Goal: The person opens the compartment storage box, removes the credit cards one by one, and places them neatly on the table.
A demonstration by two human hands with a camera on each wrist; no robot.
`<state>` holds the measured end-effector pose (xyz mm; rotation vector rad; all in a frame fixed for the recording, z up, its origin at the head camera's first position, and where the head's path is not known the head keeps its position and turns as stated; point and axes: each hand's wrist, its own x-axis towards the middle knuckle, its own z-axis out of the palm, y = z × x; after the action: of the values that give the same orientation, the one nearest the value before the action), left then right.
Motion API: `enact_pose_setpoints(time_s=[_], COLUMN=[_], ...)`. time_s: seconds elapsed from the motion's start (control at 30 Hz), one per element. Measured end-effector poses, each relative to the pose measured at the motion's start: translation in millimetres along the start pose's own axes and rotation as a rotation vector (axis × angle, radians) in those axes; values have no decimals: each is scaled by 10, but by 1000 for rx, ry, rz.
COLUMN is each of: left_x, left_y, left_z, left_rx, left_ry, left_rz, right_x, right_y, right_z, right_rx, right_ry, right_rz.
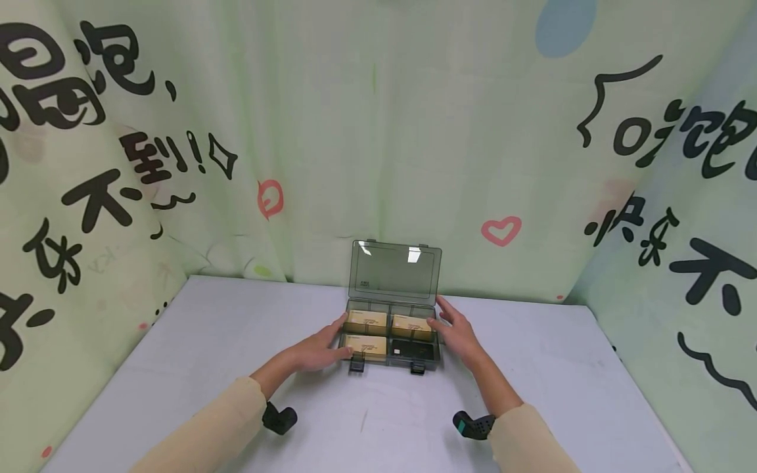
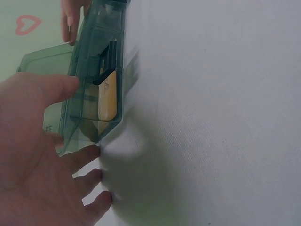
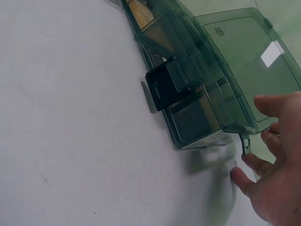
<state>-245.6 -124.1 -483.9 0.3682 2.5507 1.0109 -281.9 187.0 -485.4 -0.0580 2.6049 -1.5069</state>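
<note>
A clear grey plastic compartment box (image 1: 387,361) sits on the table, its hinged lid (image 1: 395,272) raised at the back. Three compartments hold yellow-tan small boxes (image 1: 366,346); the front right one holds a black flat item (image 1: 412,349). My left hand (image 1: 316,350) is at the box's left side, thumb near the front left corner and the other fingers spread along the side, as the left wrist view also shows. On the opposite side, my right hand (image 1: 461,333) has its thumb over the right rim and its loosely extended fingers beside the back right corner.
Two black latches (image 1: 417,368) hang at the box's front edge. A white-covered table (image 1: 236,315) lies around the box, with a printed curtain (image 1: 378,144) behind and at both sides. Black devices (image 1: 473,426) are worn at both wrists beside beige sleeves.
</note>
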Motion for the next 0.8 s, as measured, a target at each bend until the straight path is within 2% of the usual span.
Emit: enact_pose_setpoints(time_s=[0.27,0.6,0.8], left_x=[-9,2,40], left_y=[25,48,58], left_z=[-10,-27,-5], left_rx=[2,16,-11], left_ry=[9,88,94], left_rz=[8,-19,-20], right_x=[7,-44,-51], right_y=[38,58,62], right_z=[7,-5,11], right_rx=[-16,-14,-74], right_ry=[15,52,56], right_rz=[-8,-63,-100])
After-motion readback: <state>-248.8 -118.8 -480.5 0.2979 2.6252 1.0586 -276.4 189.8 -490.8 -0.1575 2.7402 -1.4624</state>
